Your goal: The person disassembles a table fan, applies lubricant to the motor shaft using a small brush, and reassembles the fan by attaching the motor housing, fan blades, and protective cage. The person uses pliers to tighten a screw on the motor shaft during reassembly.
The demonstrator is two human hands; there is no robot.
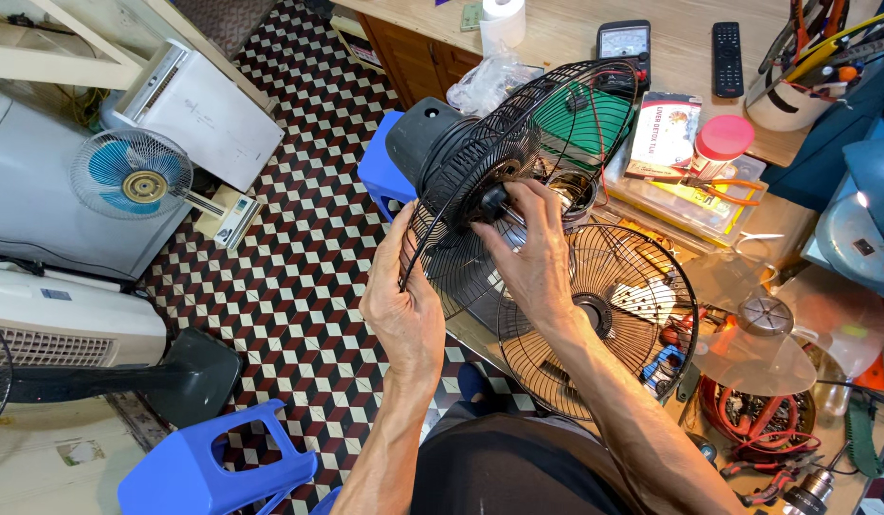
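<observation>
Hands meet at frame centre: left hand [404, 315] grips the black fan guard [480, 181] rim, right hand [530, 253] pinches its hub. Upper right, a white cup [780, 107] holds tools.

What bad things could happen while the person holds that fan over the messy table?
The left hand grips only the rim of the rear wire guard, so the heavy black motor might tip it. The right hand has fingers at the centre hub, where wires could pinch. If it slips, it could land on the loose front guard or the clear fan blade.
</observation>
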